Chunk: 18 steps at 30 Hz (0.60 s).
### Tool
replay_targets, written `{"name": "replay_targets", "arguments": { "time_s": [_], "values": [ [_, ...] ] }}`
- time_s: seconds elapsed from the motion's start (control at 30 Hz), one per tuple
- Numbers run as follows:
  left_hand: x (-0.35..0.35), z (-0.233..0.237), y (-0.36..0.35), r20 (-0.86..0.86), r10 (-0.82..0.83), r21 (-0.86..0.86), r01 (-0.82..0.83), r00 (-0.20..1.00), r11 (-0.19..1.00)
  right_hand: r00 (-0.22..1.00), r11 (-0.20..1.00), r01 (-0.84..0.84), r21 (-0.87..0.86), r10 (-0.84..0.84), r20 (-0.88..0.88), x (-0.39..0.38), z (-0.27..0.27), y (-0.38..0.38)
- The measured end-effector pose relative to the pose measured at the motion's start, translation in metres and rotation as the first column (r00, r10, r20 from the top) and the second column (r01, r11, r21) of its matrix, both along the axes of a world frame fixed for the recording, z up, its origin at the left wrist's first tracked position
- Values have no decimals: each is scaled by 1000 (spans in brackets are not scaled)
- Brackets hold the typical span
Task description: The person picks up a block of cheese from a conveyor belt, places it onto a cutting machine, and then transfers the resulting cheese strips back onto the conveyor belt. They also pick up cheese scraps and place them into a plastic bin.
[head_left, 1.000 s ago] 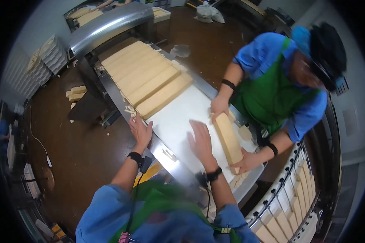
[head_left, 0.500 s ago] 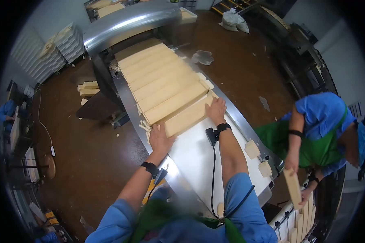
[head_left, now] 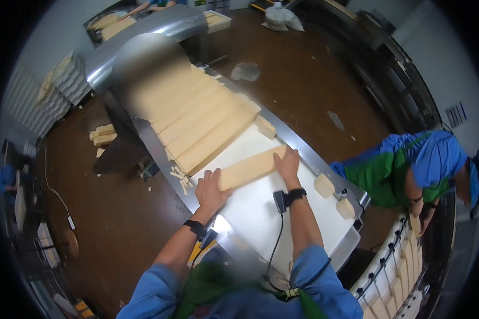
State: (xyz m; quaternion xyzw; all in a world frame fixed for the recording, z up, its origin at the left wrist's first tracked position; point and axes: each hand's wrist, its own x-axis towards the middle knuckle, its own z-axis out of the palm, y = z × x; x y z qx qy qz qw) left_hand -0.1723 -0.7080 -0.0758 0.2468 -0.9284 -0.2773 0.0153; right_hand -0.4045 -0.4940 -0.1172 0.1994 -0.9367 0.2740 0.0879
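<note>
A long, pale-yellow, dough-like slab (head_left: 253,168) lies across the white belt (head_left: 255,212), apart from the row of similar slabs. My left hand (head_left: 212,192) grips its near left end, and my right hand (head_left: 288,166) is closed around its far right end. Beyond it, a row of slabs (head_left: 210,127) lies side by side; its far part is covered by a blur. A small cut block (head_left: 265,127) sits at the row's right edge. Thin scraps (head_left: 181,179) lie by its left corner. Both wrists wear black straps with small cabled devices.
A curved metal hood (head_left: 165,29) spans the machine's far end. Two small blocks (head_left: 324,185) sit along the belt's right edge. At right, a co-worker in a green apron (head_left: 378,183) bends over a rack (head_left: 380,260) with upright slabs. White sacks (head_left: 283,17) lie on the floor.
The slab in my hands has come away from the row, toward me, leaving a wider gap of white belt. The co-worker's slab has been lowered to the rack. The camera view has shifted.
</note>
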Motion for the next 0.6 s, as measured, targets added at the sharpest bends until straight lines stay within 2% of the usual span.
{"name": "replay_targets", "arguments": {
  "time_s": [0.03,0.1,0.13,0.2,0.27,0.33,0.37,0.4,0.47,0.5,0.53,0.57,0.6],
  "values": [
    [1,2,9,2,-33,2,33,999,999,995,998,58,26,-56,-86,16,-7,30],
    [9,5,34,-80,-237,-39,234,968,971,955,949,296,104,-296,-23,67,2,88],
    [13,9,46,-81,-284,-34,283,955,959,922,919,384,86,-386,10,97,11,119],
    [21,19,70,-12,-460,73,460,888,885,845,845,531,65,-534,36,148,29,162],
    [28,19,83,-70,-608,97,612,791,785,738,733,669,125,-675,6,202,43,198],
    [27,18,90,-135,-681,267,688,720,674,702,682,712,167,-703,-119,237,16,225],
    [28,25,97,-47,-728,225,717,684,659,681,681,732,-11,-732,-10,252,19,226],
    [28,33,106,37,-765,173,749,643,639,632,620,772,140,-773,-60,258,9,223],
    [33,25,126,35,-750,180,734,661,655,652,656,755,27,-744,-147,269,15,218],
    [40,21,133,29,-735,121,727,678,675,693,682,721,125,-715,-95,275,13,222],
    [48,17,138,16,-711,59,710,703,702,647,643,763,73,-759,-76,280,15,221],
    [60,17,164,2,-797,57,796,603,603,620,609,776,166,-785,-19,305,41,224],
    [69,16,162,-38,-778,55,778,628,625,601,609,787,97,-793,100,321,54,230]
  ]
}}
